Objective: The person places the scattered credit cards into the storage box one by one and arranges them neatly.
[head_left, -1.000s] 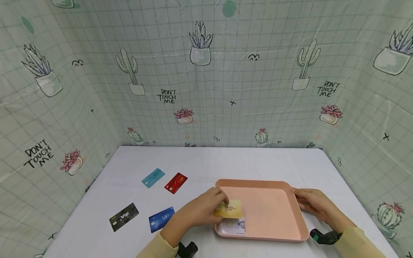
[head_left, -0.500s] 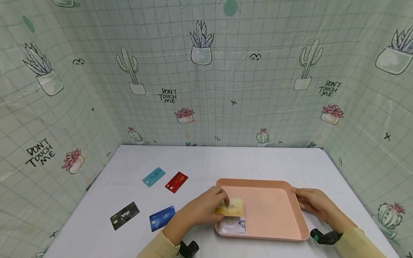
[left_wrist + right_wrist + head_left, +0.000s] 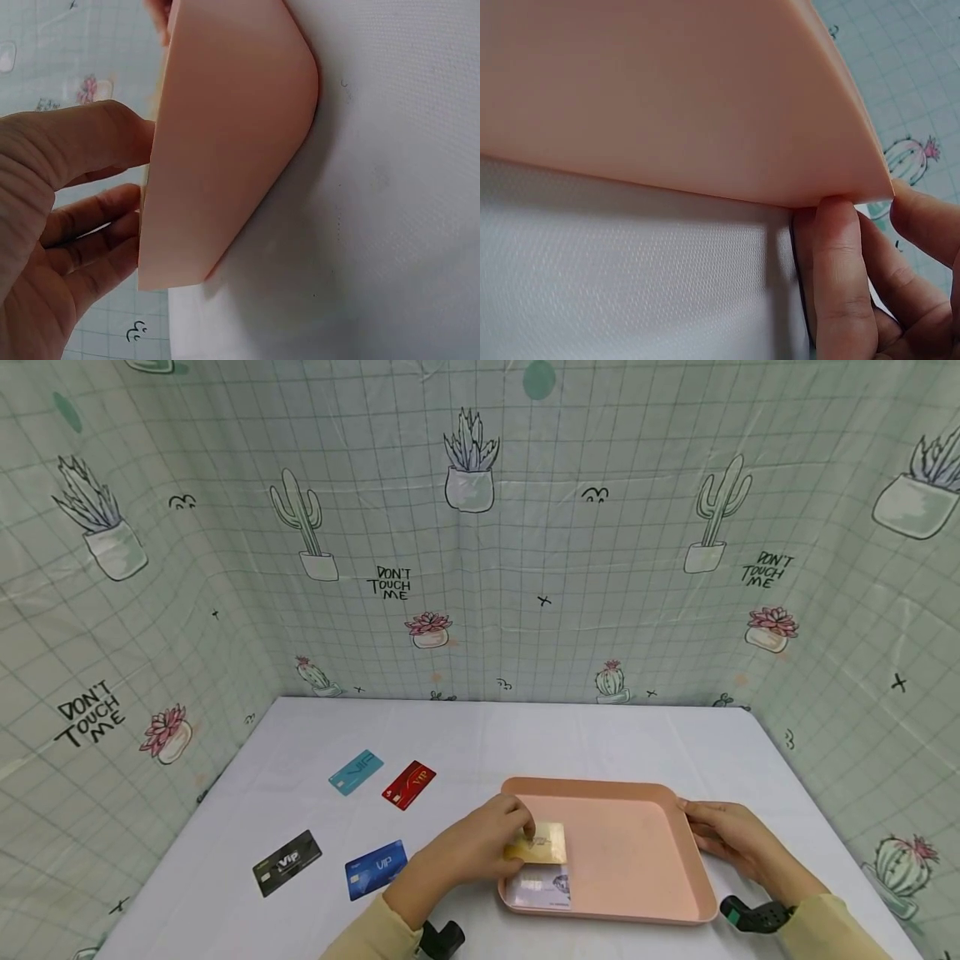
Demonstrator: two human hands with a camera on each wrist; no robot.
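My left hand [image 3: 487,839] reaches over the left rim of a pink tray [image 3: 637,852] and pinches a gold card [image 3: 547,844] just inside it. Below the gold card lies a pale lilac card [image 3: 538,888], its upper edge overlapped in the head view. At the tray's right side my right hand [image 3: 731,833] grips the rim near the far corner. In the right wrist view, the thumb meets the rim while the fingers [image 3: 844,277] press against the outer wall. The tray wall [image 3: 217,135] hides the cards from the left wrist view.
Left of the tray, a light blue card [image 3: 356,772], a red card [image 3: 408,785], a black card [image 3: 287,862] and a blue card [image 3: 375,870] lie apart on the white tabletop [image 3: 465,735]. A cactus-print cloth [image 3: 510,552] surrounds the table's back and sides.
The gold card has shifted very slightly to the right in my left fingers and shines more brightly. My right hand keeps its grip on the tray.
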